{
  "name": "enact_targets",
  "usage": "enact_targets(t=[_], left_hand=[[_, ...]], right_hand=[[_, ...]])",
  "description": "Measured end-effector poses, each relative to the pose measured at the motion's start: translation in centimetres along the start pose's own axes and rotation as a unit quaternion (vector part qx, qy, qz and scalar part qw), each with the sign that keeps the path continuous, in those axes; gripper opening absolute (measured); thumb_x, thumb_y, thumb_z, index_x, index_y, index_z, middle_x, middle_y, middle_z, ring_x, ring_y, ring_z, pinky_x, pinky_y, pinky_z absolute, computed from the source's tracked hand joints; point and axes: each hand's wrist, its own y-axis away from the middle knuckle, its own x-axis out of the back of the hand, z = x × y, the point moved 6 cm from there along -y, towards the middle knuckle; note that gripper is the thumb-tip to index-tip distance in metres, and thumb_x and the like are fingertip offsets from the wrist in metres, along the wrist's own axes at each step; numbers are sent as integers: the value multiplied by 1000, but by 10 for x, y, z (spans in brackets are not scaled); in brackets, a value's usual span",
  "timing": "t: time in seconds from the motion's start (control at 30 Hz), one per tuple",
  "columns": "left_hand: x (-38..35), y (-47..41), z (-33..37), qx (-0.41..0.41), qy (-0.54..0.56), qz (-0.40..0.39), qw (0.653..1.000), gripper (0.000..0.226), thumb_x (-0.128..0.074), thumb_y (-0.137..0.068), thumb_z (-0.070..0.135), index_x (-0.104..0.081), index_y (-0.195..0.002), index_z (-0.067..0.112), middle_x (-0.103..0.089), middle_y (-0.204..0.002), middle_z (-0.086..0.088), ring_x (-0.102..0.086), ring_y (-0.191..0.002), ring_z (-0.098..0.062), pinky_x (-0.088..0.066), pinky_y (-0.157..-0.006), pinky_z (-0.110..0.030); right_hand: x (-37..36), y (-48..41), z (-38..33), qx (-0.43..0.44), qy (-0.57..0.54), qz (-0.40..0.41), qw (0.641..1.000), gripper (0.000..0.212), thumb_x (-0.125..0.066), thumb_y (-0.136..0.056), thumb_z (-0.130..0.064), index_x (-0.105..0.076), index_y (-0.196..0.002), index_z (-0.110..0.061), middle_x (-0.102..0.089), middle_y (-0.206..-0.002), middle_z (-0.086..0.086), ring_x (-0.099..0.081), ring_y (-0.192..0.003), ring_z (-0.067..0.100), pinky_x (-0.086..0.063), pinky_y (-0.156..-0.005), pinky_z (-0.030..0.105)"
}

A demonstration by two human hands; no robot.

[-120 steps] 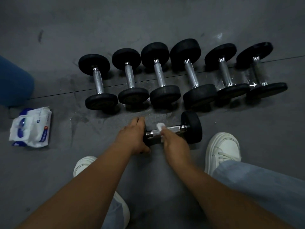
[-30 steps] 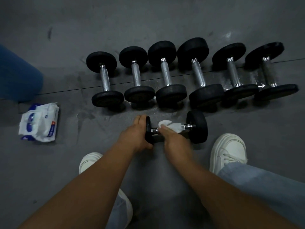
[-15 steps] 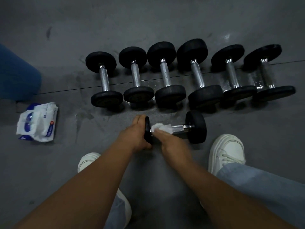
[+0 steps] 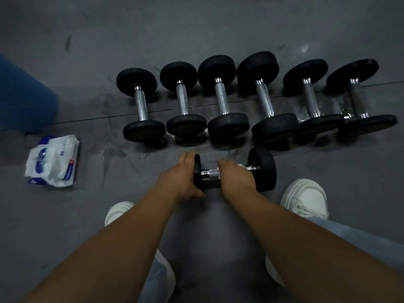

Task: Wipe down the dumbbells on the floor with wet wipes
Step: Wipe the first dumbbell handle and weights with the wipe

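Note:
A small black dumbbell (image 4: 263, 169) lies crosswise on the grey floor in front of me. My left hand (image 4: 182, 179) grips its left weight plate. My right hand (image 4: 237, 177) is wrapped round the chrome handle with a white wet wipe (image 4: 213, 173) held against it; only a strip of the wipe shows beside my fingers. Behind it, several black dumbbells (image 4: 223, 101) with chrome handles stand in a row.
A white and blue pack of wet wipes (image 4: 52, 161) lies on the floor at the left. A blue object (image 4: 24, 99) sits at the far left. My white shoes (image 4: 306, 197) flank my arms. Wet streaks mark the floor by the row.
My right hand has slid along the handle toward the right plate with the wipe, which is now mostly covered by my fingers. My left hand keeps its hold on the left plate.

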Motion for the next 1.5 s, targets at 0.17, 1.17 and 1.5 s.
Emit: enact_targets(t=[0.17, 1.17, 1.5], left_hand=[[3, -3, 0, -6, -52, -49, 997, 104, -88, -45, 57, -38, -131, 28, -50, -130, 4, -56, -109, -20, -50, -89, -39], [0, 9, 10, -34, -65, 62, 995, 123, -85, -66, 39, -3, -156, 19, -1, -162, 4, -34, -142, -24, -42, -102, -44], [0, 7, 8, -27, -62, 53, 996, 129, -88, -61, 39, -2, -155, 21, 0, -163, 5, -35, -141, -26, -44, -102, -44]], right_hand=[[6, -7, 0, 40, 86, -171, 981, 30, -59, -87, -18, -57, -116, -23, -59, -120, 6, -57, -111, 28, -44, -85, 36], [-4, 30, -23, 55, -168, 49, 983, 8, -42, -94, -27, -45, -101, -24, -61, -112, 10, -64, -88, 36, -40, -66, 33], [7, 31, 2, 15, -197, 54, 979, 10, -36, -97, -30, -30, -90, -32, -61, -103, 6, -61, -87, 36, -36, -68, 33]])
